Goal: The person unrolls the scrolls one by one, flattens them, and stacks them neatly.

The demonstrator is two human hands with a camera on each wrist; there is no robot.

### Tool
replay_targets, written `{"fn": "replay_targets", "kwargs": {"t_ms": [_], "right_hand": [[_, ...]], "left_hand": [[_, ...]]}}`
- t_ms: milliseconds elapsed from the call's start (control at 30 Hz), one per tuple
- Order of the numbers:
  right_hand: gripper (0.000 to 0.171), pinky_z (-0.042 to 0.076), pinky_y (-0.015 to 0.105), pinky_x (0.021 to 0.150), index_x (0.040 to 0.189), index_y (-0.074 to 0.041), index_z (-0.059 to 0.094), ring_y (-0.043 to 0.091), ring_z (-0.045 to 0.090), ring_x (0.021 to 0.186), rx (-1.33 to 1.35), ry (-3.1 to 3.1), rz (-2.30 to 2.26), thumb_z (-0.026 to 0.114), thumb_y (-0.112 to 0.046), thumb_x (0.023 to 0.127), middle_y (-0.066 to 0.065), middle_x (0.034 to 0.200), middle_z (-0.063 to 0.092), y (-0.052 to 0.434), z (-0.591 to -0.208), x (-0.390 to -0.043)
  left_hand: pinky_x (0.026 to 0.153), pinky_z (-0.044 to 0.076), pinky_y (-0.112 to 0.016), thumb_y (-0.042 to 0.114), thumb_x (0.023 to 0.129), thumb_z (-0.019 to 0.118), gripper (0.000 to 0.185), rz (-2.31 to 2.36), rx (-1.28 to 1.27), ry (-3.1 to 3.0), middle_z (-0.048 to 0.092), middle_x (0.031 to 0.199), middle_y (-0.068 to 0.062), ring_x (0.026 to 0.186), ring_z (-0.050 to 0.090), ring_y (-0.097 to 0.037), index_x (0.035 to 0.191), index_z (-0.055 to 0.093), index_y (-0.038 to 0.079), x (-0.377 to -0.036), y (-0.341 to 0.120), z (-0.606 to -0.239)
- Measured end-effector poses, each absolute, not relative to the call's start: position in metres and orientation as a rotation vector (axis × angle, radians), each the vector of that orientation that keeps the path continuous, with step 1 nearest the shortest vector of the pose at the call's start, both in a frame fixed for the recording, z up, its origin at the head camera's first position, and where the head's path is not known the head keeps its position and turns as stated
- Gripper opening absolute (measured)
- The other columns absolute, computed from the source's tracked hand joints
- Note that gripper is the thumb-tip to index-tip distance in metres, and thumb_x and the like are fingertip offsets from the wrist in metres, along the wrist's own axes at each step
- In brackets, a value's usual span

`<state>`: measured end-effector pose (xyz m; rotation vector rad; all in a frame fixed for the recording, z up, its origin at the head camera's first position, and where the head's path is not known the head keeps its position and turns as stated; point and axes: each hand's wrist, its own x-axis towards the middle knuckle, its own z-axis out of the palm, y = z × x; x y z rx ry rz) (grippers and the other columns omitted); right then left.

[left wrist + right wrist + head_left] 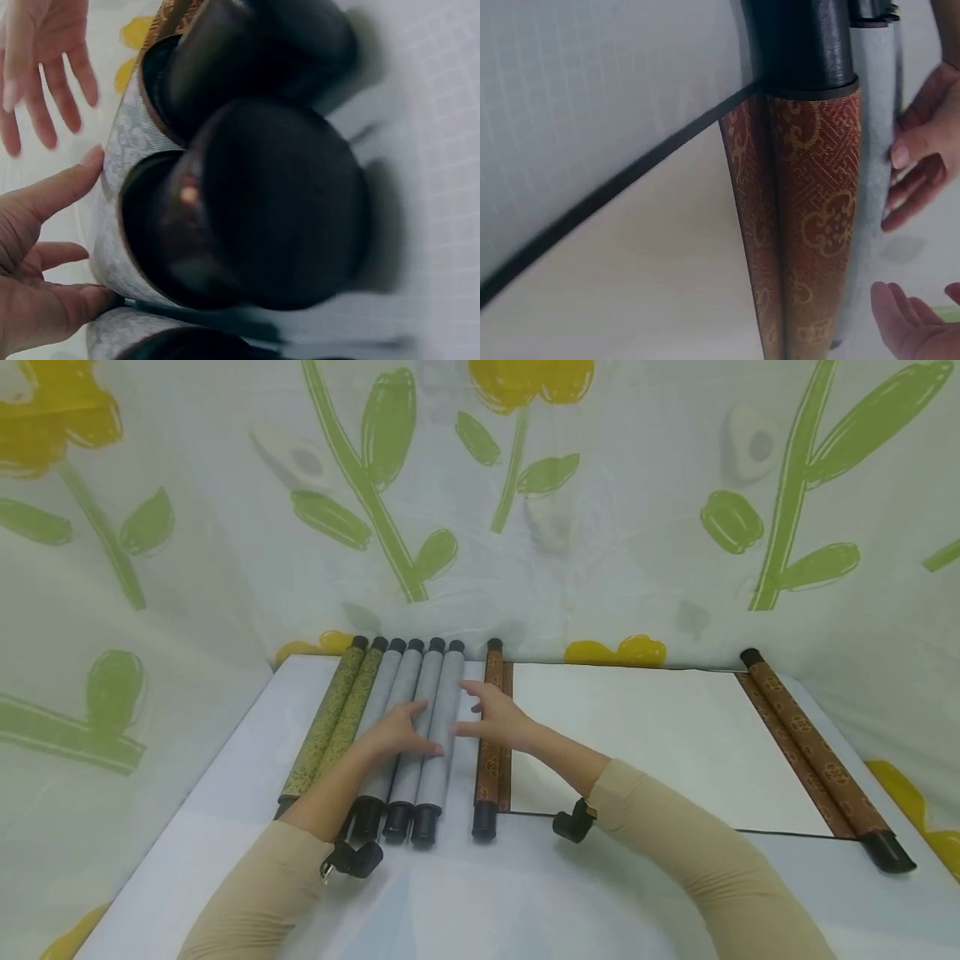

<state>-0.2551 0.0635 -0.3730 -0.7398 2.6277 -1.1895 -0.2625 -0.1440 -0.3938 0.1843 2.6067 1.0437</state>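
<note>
Several rolled scrolls lie side by side on the white table. My left hand (393, 731) is over the grey scrolls, its thumb and fingers spread apart. In the left wrist view the thumb reaches one side of a black-capped grey scroll (124, 202), and a fingertip lies by the gap on its other side. My right hand (498, 718), fingers extended and holding nothing, hovers above a brown patterned roll (487, 777). That roll is the left end of a partly unrolled scroll (630, 735) with a blank white sheet. Its right-hand roll (813, 752) lies far right.
Two green-gold scrolls (330, 727) lie left of the grey ones. A white curtain (622, 527) with yellow flowers and green leaves hangs behind the table (480, 902). Dark wrist cameras (573, 821) sit on both wrists.
</note>
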Motion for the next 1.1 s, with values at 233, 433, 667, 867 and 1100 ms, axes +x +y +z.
{"fn": "replay_targets", "kwargs": {"t_ms": [233,433,667,867,1100], "right_hand": [[0.079,0.047,0.042,0.095,0.148,-0.005,0.027,0.034,0.05,0.12,-0.687,2.699,-1.001,0.069,-0.031,0.086,0.024,0.143,0.037,0.038,-0.37,-0.265],[0.084,0.04,0.045,0.102,0.149,-0.004,0.024,0.035,0.039,0.131,-0.628,2.662,-1.012,0.072,-0.027,0.084,0.026,0.146,0.032,0.025,-0.375,-0.275],[0.086,0.038,0.046,0.104,0.15,-0.005,0.021,0.036,0.033,0.135,-0.551,2.656,-0.998,0.072,-0.029,0.084,0.026,0.149,0.028,0.02,-0.382,-0.281],[0.088,0.033,0.047,0.108,0.151,-0.007,0.017,0.037,0.03,0.137,-0.409,2.524,-1.074,0.071,-0.026,0.084,0.026,0.149,0.028,0.018,-0.389,-0.281],[0.083,0.034,0.049,0.106,0.149,-0.012,0.026,0.038,0.029,0.136,-0.367,2.522,-1.12,0.072,-0.029,0.082,0.028,0.147,0.029,0.016,-0.399,-0.28]], "left_hand": [[0.111,0.022,-0.054,0.022,0.072,0.082,0.102,1.05,0.262,2.489,0.018,0.154,-0.022,0.141,0.017,-0.04,0.15,0.019,0.001,-0.267,-0.152,-0.384],[0.11,0.023,-0.053,0.023,0.07,0.083,0.104,0.997,0.311,2.497,0.02,0.154,-0.022,0.14,0.019,-0.041,0.15,0.02,0.002,-0.275,-0.153,-0.386],[0.11,0.025,-0.052,0.026,0.069,0.083,0.103,0.937,0.312,2.533,0.024,0.152,-0.022,0.139,0.022,-0.041,0.149,0.023,0.004,-0.281,-0.152,-0.389],[0.11,0.025,-0.051,0.022,0.071,0.082,0.096,0.948,0.375,2.529,0.028,0.15,-0.024,0.138,0.024,-0.041,0.147,0.027,0.0,-0.277,-0.152,-0.388],[0.109,0.028,-0.049,0.021,0.072,0.082,0.086,0.972,0.398,2.559,0.037,0.146,-0.022,0.136,0.03,-0.04,0.141,0.038,-0.004,-0.272,-0.148,-0.389]]}}
